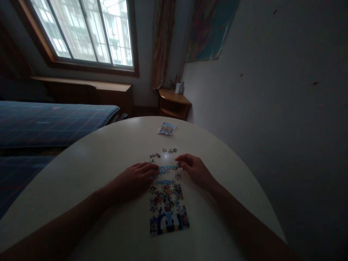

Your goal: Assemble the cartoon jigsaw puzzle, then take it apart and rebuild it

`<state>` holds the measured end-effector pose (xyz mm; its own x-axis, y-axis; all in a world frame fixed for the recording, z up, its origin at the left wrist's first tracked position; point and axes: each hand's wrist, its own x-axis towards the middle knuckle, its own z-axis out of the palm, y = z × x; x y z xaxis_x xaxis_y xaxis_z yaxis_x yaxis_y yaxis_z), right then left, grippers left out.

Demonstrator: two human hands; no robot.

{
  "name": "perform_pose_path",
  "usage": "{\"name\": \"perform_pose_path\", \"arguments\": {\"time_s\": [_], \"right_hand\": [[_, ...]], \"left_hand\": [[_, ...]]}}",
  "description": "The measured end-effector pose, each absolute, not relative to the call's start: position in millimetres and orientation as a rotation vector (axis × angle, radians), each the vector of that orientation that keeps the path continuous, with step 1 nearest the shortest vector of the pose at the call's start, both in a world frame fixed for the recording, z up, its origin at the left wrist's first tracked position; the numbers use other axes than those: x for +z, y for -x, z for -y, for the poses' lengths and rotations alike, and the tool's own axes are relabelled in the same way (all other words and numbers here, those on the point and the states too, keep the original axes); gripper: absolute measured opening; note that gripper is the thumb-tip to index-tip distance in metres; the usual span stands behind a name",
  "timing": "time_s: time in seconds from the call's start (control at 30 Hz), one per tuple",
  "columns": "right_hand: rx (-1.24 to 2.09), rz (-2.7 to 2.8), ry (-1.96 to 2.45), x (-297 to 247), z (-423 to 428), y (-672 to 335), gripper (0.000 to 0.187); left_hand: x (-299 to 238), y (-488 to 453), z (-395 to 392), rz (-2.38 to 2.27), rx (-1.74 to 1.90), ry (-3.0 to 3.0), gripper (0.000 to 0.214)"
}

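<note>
A partly joined jigsaw puzzle (169, 219) lies on the round white table (114, 224), its near part showing a dark blue cartoon face. Farther up is a separate row of joined light-blue puzzle pieces (167, 169). My left hand (138, 177) lies palm down with its fingers stretched out, fingertips at the left end of that row. At the right end, my right hand (194, 169) has thumb and forefinger drawn together on a small puzzle piece, mostly hidden by the fingers. Loose puzzle pieces (172, 150) lie beyond both hands, and another piece (177, 175) sits below the row.
A small printed picture packet (166, 128) rests near the table's far edge. Beyond stand a wooden corner shelf (174, 95) and a bed with a blue plaid mattress (54, 121). A white wall (272, 127) runs along the right, and a window (84, 32) is at upper left.
</note>
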<state>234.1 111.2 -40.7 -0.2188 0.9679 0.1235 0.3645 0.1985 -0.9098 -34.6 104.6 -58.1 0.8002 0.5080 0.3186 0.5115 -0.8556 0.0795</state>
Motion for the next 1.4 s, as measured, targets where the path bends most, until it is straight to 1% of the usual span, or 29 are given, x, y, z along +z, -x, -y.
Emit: {"name": "perform_pose_path", "arguments": {"time_s": [0.1, 0.2, 0.3, 0.53, 0.63, 0.8, 0.9, 1.0, 1.13, 1.4], "right_hand": [[1.137, 1.642, 1.216, -39.9, -108.1, -232.4, 0.020], [1.236, 1.532, 1.134, -40.4, -105.8, -230.6, 0.034], [1.253, 1.541, 1.118, -39.8, -104.9, -230.7, 0.048], [1.239, 1.651, 1.092, -34.7, -101.1, -231.2, 0.063], [1.232, 1.584, 1.130, -36.2, -101.9, -230.1, 0.059], [1.151, 1.609, 1.202, -42.7, -104.3, -228.8, 0.035], [1.046, 1.724, 1.230, -47.4, -104.4, -227.2, 0.025], [0.888, 1.850, 1.256, -50.2, -104.2, -224.8, 0.020], [0.793, 1.913, 1.282, -50.2, -103.7, -221.3, 0.022], [0.835, 1.915, 1.222, -48.9, -103.5, -214.9, 0.036]], "left_hand": [[-55.9, 33.7, -104.0, 0.840, -0.505, 2.973, 0.029], [-54.0, 33.1, -103.8, 0.827, -0.497, 2.971, 0.028], [-53.3, 33.1, -104.0, 0.824, -0.479, 2.970, 0.029], [-56.3, 34.4, -104.9, 0.827, -0.503, 2.962, 0.029], [-57.7, 34.9, -105.1, 0.823, -0.510, 2.968, 0.030], [-58.1, 34.8, -105.0, 0.827, -0.502, 2.974, 0.030], [-60.0, 35.0, -105.6, 0.830, -0.498, 2.970, 0.028], [-61.3, 35.1, -106.1, 0.841, -0.496, 2.974, 0.028], [-59.0, 34.3, -105.3, 0.856, -0.480, 2.977, 0.028], [-59.7, 34.8, -106.0, 0.847, -0.473, 2.977, 0.029]]}}
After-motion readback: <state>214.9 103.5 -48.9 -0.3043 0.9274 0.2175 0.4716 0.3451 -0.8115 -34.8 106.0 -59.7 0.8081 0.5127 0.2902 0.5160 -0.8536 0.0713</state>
